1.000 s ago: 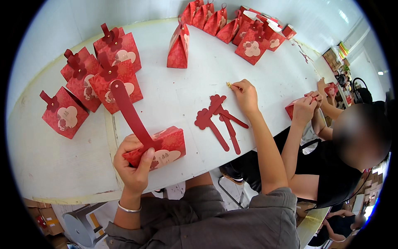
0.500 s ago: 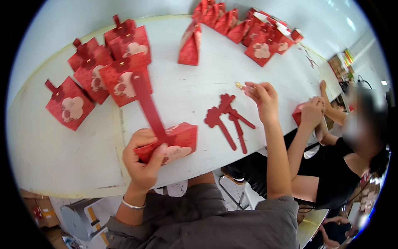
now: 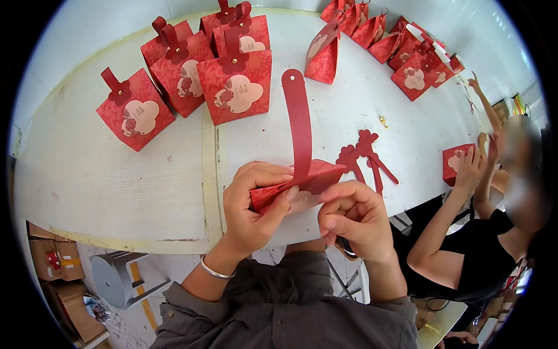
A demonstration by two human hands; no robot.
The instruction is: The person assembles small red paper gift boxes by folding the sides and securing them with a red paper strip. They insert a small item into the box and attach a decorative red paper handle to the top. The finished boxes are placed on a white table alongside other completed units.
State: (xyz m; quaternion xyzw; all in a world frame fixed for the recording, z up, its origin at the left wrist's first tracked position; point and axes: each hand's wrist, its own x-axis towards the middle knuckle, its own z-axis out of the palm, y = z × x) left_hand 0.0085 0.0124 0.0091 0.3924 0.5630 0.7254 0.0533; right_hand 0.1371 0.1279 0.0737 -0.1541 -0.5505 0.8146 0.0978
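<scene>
My left hand (image 3: pixel 249 206) is closed around the top of a red paper gift box (image 3: pixel 328 171) at the table's near edge. From the box a dark red strap (image 3: pixel 297 116) stands up, with a small hole at its rounded free end. Close to the box's right end is my right hand (image 3: pixel 360 224), its fingers curled and thumb against the fingers. Whatever it may pinch is hidden. More dark red straps with flower-shaped ends (image 3: pixel 366 152) lie crossed to the right, and beyond them is a little pile of gold fasteners (image 3: pixel 383 121).
Several strapped red gift boxes (image 3: pixel 234 87) stand at the back left. A single box (image 3: pixel 323 55) is at the back middle, with more boxes (image 3: pixel 414 78) at the back right. On the right, a co-worker's hands (image 3: pixel 468 168) hold another red box (image 3: pixel 453 163). A grey stool (image 3: pixel 113 279) stands below left.
My right hand has come back from the gold fasteners to the right end of the box. My left hand still grips the box. The whole view has shifted.
</scene>
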